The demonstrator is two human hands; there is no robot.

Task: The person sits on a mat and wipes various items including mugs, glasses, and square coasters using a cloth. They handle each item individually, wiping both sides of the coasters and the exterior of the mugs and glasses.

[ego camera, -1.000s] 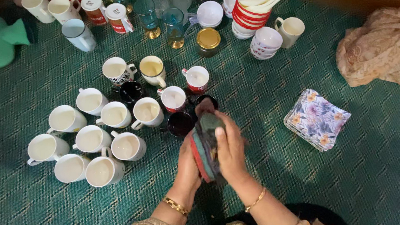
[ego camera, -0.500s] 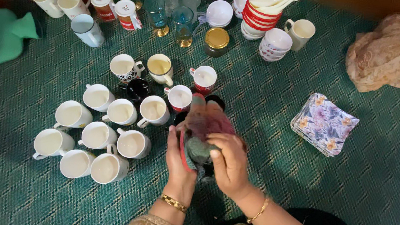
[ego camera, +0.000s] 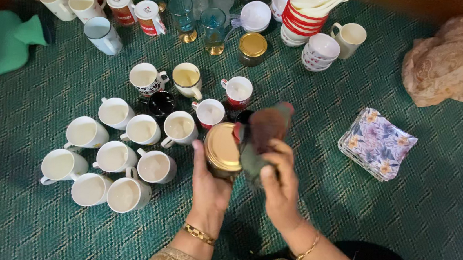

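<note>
Gold-lidded jar sits clamped in your left hand, lid tilted up above the carpet beside the white mugs, while your right hand grips a bunched cloth against its side, apparently for wiping.

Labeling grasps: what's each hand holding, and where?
Left hand grips the gold-lidded jar around its side; right hand clutches the bunched cloth at its lower end.
</note>
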